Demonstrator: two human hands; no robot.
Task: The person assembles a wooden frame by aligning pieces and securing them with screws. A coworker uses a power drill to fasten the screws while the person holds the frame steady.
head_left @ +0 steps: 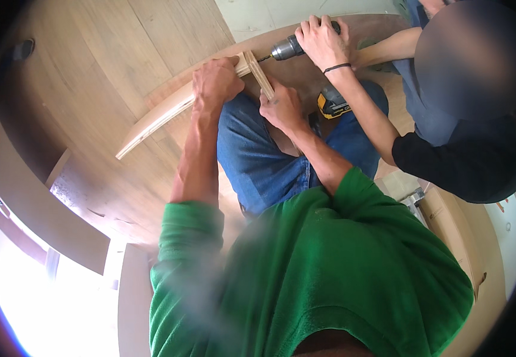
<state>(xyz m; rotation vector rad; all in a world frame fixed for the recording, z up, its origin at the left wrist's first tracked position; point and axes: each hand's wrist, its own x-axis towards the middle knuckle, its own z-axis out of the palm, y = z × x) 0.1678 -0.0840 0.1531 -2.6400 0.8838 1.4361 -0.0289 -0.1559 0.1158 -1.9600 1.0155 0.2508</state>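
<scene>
My left hand is wrapped round a long, curved wooden strip near its far end. A short wooden bar meets that end at an angle. Its near end is in the closed fingers of my right hand. Another person's hand steadies a power drill from the right. The bit touches or almost touches the joint side of the short bar; which of the two, I cannot tell. Below that person's wrist shows a yellow and black battery pack.
Under the work lies a wood-plank floor, with a wide curved board behind the drill. Large curved panels stand at the left. At the lower right is a cardboard-coloured panel. The other person leans in close on the right.
</scene>
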